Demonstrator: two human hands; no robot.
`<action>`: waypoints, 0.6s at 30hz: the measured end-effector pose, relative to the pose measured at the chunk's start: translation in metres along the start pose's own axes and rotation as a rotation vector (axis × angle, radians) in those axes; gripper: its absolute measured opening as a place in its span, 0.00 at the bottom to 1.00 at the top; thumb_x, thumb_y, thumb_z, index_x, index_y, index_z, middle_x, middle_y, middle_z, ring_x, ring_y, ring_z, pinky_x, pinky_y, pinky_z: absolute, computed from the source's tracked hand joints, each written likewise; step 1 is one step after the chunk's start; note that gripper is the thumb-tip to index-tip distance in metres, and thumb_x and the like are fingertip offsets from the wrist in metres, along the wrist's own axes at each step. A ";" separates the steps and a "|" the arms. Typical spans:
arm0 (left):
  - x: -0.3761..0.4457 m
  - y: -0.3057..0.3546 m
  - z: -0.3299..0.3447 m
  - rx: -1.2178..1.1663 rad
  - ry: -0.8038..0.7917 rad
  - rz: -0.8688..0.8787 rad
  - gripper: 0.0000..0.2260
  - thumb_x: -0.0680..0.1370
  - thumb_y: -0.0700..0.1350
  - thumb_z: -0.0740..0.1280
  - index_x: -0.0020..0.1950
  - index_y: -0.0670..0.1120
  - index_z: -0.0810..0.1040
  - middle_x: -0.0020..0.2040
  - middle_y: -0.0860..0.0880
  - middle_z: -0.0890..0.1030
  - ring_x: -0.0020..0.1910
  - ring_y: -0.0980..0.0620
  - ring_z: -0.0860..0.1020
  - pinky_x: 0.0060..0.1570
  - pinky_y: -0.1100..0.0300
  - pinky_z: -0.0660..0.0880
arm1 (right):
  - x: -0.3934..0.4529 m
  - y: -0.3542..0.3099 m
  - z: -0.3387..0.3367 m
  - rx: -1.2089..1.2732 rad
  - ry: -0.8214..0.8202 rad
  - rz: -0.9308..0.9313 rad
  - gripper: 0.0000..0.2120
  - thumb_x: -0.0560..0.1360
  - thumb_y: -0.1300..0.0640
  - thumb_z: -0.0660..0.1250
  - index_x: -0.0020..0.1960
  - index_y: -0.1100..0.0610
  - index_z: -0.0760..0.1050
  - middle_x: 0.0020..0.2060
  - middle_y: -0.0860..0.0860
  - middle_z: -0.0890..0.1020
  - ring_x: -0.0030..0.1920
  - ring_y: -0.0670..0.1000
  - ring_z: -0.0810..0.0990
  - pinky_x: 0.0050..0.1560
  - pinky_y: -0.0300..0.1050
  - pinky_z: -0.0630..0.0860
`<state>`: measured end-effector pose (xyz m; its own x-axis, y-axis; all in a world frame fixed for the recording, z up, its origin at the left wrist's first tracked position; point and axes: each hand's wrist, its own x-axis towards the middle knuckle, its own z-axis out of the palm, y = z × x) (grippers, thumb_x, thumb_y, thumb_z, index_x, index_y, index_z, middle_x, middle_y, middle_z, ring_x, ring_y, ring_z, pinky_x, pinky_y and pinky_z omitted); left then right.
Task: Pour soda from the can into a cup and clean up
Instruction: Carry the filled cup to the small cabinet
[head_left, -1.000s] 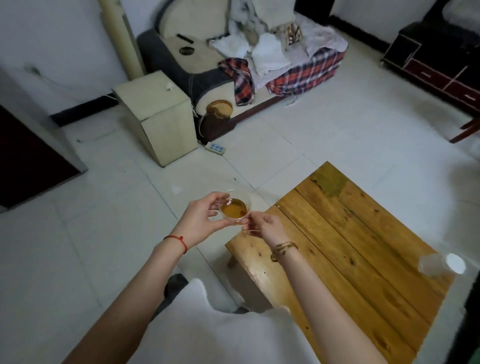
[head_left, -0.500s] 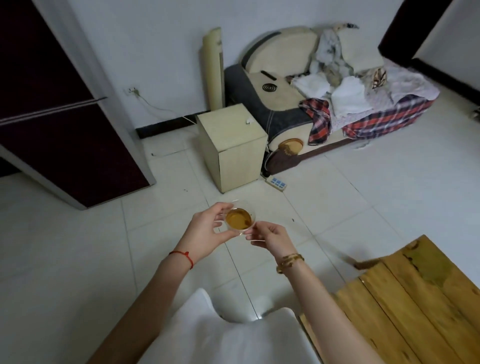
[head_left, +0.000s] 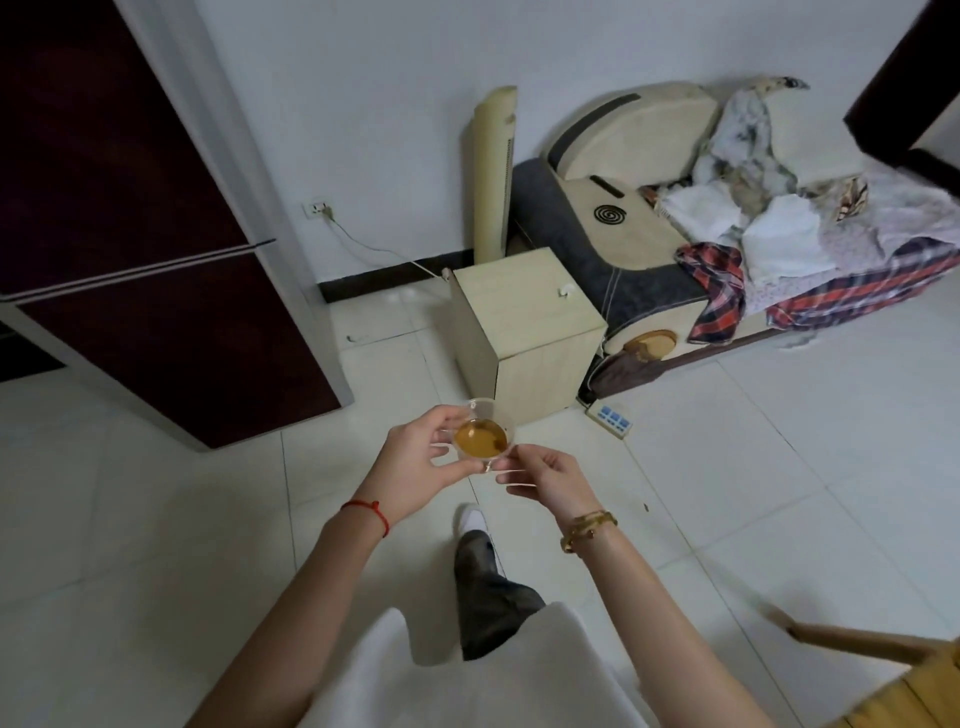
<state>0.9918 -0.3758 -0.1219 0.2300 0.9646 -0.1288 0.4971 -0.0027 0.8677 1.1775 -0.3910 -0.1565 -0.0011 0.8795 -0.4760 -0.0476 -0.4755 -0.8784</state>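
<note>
A small clear glass cup (head_left: 480, 435) holding amber soda is carried upright in front of me, above the tiled floor. My left hand (head_left: 415, 460) grips it from the left, thumb under the near rim and fingers around the far side. From the right, my right hand (head_left: 548, 480) pinches its handle. The soda can is out of view.
A pale wooden cabinet (head_left: 524, 327) stands just beyond the cup, with a power strip (head_left: 609, 417) on the floor beside it. A dark fridge (head_left: 130, 218) fills the left, a cluttered sofa (head_left: 727, 244) the back right. One corner of the wooden table (head_left: 893, 670) shows at the lower right.
I have turned left and away from the table, which has slid almost out of view. Both hands keep the same hold on the cup; the cabinet and fridge are nearer.
</note>
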 end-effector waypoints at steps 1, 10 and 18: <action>0.016 -0.003 -0.007 -0.001 -0.001 -0.001 0.27 0.68 0.45 0.79 0.65 0.52 0.75 0.58 0.56 0.80 0.57 0.63 0.78 0.54 0.74 0.73 | 0.016 -0.006 0.003 0.001 -0.004 0.000 0.16 0.83 0.59 0.56 0.45 0.57 0.81 0.39 0.52 0.85 0.38 0.49 0.82 0.44 0.39 0.80; 0.185 0.003 -0.068 0.044 -0.016 0.022 0.28 0.68 0.48 0.78 0.66 0.54 0.74 0.60 0.59 0.78 0.57 0.65 0.76 0.53 0.76 0.72 | 0.172 -0.095 0.017 0.014 -0.014 -0.025 0.15 0.83 0.60 0.56 0.47 0.62 0.80 0.37 0.52 0.85 0.38 0.50 0.82 0.45 0.43 0.80; 0.333 0.014 -0.105 0.037 -0.096 0.074 0.29 0.68 0.46 0.78 0.68 0.50 0.73 0.62 0.57 0.78 0.59 0.63 0.76 0.57 0.75 0.71 | 0.292 -0.167 0.011 0.050 0.058 -0.018 0.14 0.82 0.60 0.57 0.52 0.66 0.79 0.41 0.56 0.83 0.37 0.48 0.82 0.42 0.38 0.80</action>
<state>0.9878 -0.0270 -0.1024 0.3455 0.9318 -0.1117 0.5058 -0.0846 0.8585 1.1744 -0.0549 -0.1478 0.0584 0.8843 -0.4633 -0.0969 -0.4568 -0.8842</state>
